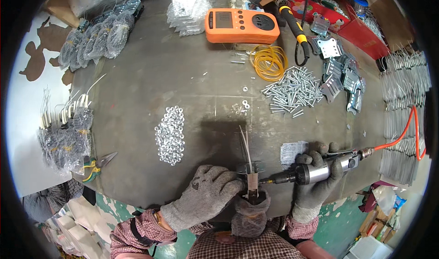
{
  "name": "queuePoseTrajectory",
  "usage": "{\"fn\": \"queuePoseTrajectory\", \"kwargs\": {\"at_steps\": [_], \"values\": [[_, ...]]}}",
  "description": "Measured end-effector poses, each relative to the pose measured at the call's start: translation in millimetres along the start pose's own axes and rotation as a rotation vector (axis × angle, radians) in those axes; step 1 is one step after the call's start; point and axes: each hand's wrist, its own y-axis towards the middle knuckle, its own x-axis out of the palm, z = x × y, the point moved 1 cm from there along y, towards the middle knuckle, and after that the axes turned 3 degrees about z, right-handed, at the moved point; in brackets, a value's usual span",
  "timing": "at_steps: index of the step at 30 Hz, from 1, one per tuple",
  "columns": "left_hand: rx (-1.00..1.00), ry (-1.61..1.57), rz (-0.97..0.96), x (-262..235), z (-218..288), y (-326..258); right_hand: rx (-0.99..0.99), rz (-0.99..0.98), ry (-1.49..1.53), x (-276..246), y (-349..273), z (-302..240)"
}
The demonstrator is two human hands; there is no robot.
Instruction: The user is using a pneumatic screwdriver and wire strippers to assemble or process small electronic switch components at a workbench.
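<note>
Gloved hands driving a screw into a small bracket at the desk's near edge.

The left hand (208,190) has its fingers clamped around the metal bracket (250,181), just below the washer pile (170,134). Right of the bracket, the right hand (315,177) grips the pneumatic screwdriver (315,172), its tip touching the bracket's side.

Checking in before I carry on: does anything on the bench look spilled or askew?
Mostly tidy. A few washers and small screws lie scattered apart from the main washer pile and screw pile.
</note>
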Motion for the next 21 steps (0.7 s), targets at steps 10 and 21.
{"fn": "queuePoseTrajectory", "kwargs": {"at_steps": [10,21], "values": [[-0.010,-0.064,-0.018,7,-6,-4,0.025,-0.006,0.053,4,-2,4],[-0.050,0.063,-0.070,-5,2,0,0.033,0.009,0.070,5,-2,3]]}}
